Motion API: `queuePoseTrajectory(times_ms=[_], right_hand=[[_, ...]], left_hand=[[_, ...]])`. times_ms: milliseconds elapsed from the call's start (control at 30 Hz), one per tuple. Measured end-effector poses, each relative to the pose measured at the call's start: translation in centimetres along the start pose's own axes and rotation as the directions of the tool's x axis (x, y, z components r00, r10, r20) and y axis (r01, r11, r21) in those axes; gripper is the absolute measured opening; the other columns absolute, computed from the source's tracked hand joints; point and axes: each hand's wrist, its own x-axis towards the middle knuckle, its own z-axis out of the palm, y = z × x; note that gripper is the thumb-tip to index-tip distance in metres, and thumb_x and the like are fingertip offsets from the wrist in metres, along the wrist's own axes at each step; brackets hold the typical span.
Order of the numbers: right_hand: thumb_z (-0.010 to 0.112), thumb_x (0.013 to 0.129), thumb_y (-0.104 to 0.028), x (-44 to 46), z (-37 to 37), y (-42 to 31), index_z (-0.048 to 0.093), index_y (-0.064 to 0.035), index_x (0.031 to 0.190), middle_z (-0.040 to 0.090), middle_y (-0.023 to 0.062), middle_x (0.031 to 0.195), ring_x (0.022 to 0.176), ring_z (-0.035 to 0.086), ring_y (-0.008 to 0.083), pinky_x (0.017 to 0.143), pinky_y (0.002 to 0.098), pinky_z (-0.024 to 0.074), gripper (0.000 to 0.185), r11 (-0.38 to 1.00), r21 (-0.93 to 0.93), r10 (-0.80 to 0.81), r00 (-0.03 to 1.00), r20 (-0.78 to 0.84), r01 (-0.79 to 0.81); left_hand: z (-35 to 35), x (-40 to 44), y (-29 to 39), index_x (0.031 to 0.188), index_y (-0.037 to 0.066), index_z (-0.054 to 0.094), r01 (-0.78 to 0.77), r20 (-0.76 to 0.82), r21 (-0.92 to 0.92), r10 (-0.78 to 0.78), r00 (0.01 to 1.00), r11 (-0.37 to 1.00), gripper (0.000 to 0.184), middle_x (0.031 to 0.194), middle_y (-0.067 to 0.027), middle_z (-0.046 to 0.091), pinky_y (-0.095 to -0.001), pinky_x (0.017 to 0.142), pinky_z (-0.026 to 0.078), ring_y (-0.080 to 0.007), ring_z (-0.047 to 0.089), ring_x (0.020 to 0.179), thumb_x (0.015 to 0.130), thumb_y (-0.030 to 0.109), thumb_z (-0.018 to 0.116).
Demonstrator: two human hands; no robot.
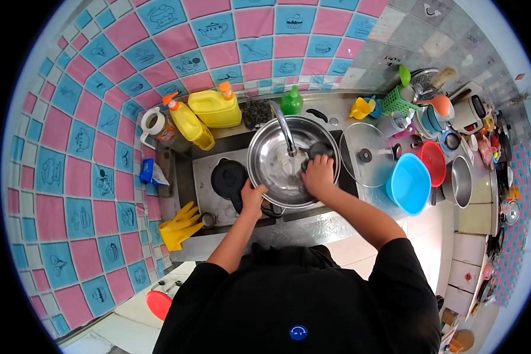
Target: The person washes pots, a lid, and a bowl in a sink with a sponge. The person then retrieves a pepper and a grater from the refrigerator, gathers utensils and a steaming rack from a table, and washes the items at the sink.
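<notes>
A large stainless steel pot (271, 156) with black handles rests over the sink beneath the faucet (286, 130). Water runs from the spout into it. My left hand (253, 199) grips the pot's near left rim, thumb on the inner side. Inside the pot, my right hand (320, 176) is closed over a dark grey scrubber (321, 151) pressed against the right inner wall. Part of the scrubber is hidden under the fingers, and its exact kind is unclear. Left of the pot, a black pan-like item with a handle (229, 179) lies in the sink basin.
Yellow detergent bottles (215, 110) and a green bottle (291, 101) line the back ledge. A yellow glove (180, 226) hangs at the left edge. To the right are a glass lid (369, 168), a blue basin (409, 184), a red bowl (432, 164) and a metal bowl (458, 182).
</notes>
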Motion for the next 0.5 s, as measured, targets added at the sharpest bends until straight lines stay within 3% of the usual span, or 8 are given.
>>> queuePoseTrajectory(times_ms=[67, 133, 167, 267, 300, 400, 500], right_hand=[[0.051, 0.087, -0.049, -1.2, 0.4, -1.3, 0.061, -0.0052, 0.110, 0.059, 0.0142, 0.110, 0.112, 0.045, 0.0302, 0.092, 0.0469, 0.0337, 0.051, 0.996, 0.094, -0.027, 0.988, 0.149, 0.013], [0.057, 0.083, -0.049, -1.5, 1.1, -2.4, 0.061, -0.0019, 0.109, 0.061, 0.0176, 0.107, 0.110, 0.051, 0.0330, 0.091, 0.0475, 0.0386, 0.055, 0.936, 0.351, -0.097, 0.965, 0.242, 0.006], [0.059, 0.080, -0.049, -1.7, 1.6, -2.9, 0.061, -0.0003, 0.109, 0.062, 0.0193, 0.106, 0.109, 0.054, 0.0344, 0.090, 0.0478, 0.0411, 0.057, 0.881, 0.474, -0.141, 0.949, 0.281, -0.010], [0.063, 0.073, -0.053, -1.2, 4.1, -4.2, 0.063, 0.0017, 0.101, 0.063, 0.0210, 0.101, 0.098, 0.060, 0.0378, 0.083, 0.0431, 0.0475, 0.061, 0.591, 0.802, -0.140, 0.969, 0.201, -0.081], [0.067, 0.068, -0.051, -1.2, 3.8, -4.6, 0.066, 0.0012, 0.097, 0.063, 0.0216, 0.100, 0.092, 0.061, 0.0391, 0.083, 0.0396, 0.0482, 0.060, 0.566, 0.806, -0.057, 0.968, 0.245, -0.171], [0.069, 0.067, -0.048, -1.2, 2.3, -4.3, 0.067, 0.0003, 0.095, 0.063, 0.0205, 0.102, 0.095, 0.061, 0.0381, 0.085, 0.0392, 0.0477, 0.056, 0.660, 0.714, -0.107, 0.912, 0.396, -0.232], [0.069, 0.067, -0.045, -2.7, 0.9, -4.1, 0.067, 0.0003, 0.097, 0.064, 0.0202, 0.103, 0.096, 0.060, 0.0384, 0.086, 0.0388, 0.0474, 0.054, 0.810, 0.574, -0.059, 0.957, 0.285, -0.122]], left_hand=[[0.7, 0.3, 0.0, 0.108, 0.004, 0.054, 0.047, -0.048, -0.032, -0.048, 0.998, 0.998, 0.037, 0.080, -0.0067, 0.055, -0.0312, 0.042, 0.040, -0.0171, 0.055, 0.057, 0.071, -0.002, 0.051], [1.3, 0.9, -1.1, 0.110, 0.005, 0.053, 0.022, -0.054, -0.009, -0.023, 0.998, 1.000, 0.039, 0.081, -0.0064, 0.057, -0.0332, 0.045, 0.049, -0.0193, 0.058, 0.061, 0.071, -0.001, 0.052], [1.4, 1.0, -1.7, 0.111, 0.005, 0.053, 0.012, -0.058, 0.006, -0.012, 0.998, 1.000, 0.040, 0.081, -0.0062, 0.057, -0.0342, 0.046, 0.053, -0.0204, 0.060, 0.064, 0.071, 0.000, 0.052], [2.0, 0.8, -2.2, 0.111, 0.005, 0.053, 0.049, -0.062, 0.117, -0.042, 0.997, 0.992, 0.041, 0.080, -0.0067, 0.057, -0.0341, 0.045, 0.053, -0.0207, 0.060, 0.062, 0.070, -0.001, 0.052], [2.0, 0.8, -2.4, 0.112, 0.004, 0.052, 0.041, -0.050, 0.101, -0.036, 0.998, 0.994, 0.042, 0.081, -0.0073, 0.057, -0.0344, 0.045, 0.054, -0.0210, 0.060, 0.061, 0.070, -0.001, 0.052], [2.1, 0.6, -2.4, 0.114, 0.004, 0.052, 0.038, -0.063, 0.082, -0.033, 0.997, 0.996, 0.044, 0.082, -0.0076, 0.057, -0.0346, 0.045, 0.054, -0.0211, 0.060, 0.060, 0.070, -0.001, 0.052], [2.4, -0.9, -1.6, 0.106, 0.004, 0.055, 0.001, -0.086, 0.077, 0.005, 0.996, 0.997, 0.036, 0.078, -0.0055, 0.057, -0.0307, 0.042, 0.047, -0.0173, 0.058, 0.058, 0.071, -0.002, 0.051]])
